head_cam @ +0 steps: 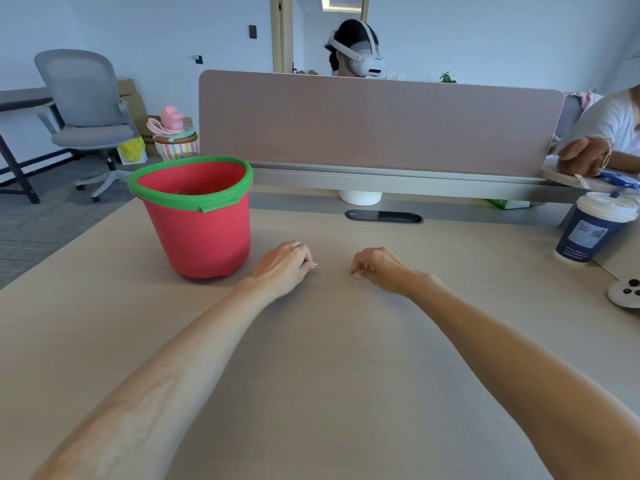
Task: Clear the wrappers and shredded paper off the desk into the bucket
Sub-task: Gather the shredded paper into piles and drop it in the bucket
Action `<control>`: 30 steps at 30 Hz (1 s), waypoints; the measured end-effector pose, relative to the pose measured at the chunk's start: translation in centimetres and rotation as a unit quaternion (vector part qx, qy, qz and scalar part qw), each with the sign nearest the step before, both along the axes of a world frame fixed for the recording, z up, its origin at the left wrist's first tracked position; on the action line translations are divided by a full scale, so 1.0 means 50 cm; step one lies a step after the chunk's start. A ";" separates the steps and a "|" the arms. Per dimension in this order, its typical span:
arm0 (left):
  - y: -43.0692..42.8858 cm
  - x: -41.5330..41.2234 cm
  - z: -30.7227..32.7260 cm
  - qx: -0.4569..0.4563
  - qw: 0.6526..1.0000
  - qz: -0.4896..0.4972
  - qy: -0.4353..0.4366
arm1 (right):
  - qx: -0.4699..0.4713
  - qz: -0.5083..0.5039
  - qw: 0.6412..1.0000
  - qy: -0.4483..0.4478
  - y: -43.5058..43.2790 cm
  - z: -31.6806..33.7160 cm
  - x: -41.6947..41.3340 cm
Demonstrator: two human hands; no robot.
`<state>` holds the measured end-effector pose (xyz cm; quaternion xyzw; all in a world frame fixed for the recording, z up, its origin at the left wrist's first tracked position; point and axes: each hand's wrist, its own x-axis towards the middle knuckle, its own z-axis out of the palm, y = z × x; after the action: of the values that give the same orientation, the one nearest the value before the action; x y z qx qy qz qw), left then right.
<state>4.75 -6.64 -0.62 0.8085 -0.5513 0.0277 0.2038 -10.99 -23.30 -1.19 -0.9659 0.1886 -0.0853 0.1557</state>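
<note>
A red bucket (201,230) with a green rim stands upright on the beige desk (329,341), left of centre. My left hand (284,265) rests on the desk just right of the bucket's base, fingers curled shut with nothing visible in them. My right hand (377,266) lies a short way to its right, also curled shut and resting on the desk. No wrappers or shredded paper show on the desk surface. The inside of the bucket is mostly hidden by its wall.
A dark blue paper cup (592,230) with a white lid stands at the right. A white controller (625,292) lies at the right edge. A partition panel (377,123) closes the desk's far side, with a person in a headset behind it. An office chair (86,109) stands far left.
</note>
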 end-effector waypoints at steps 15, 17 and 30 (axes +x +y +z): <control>0.055 0.011 0.217 -0.087 0.993 0.028 -0.073 | 0.047 -0.013 0.981 -0.187 0.107 0.240 0.120; 0.091 0.039 0.279 -0.113 0.987 0.054 -0.097 | 0.049 0.009 0.976 -0.211 0.134 0.300 0.174; 0.223 0.253 0.341 0.094 0.973 0.208 -0.024 | -0.121 0.148 0.981 0.023 0.260 0.380 0.426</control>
<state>17.40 4.53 16.40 0.9202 -0.3757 0.0372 0.1034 10.29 -10.29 17.82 -0.9965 0.0357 -0.0611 0.0444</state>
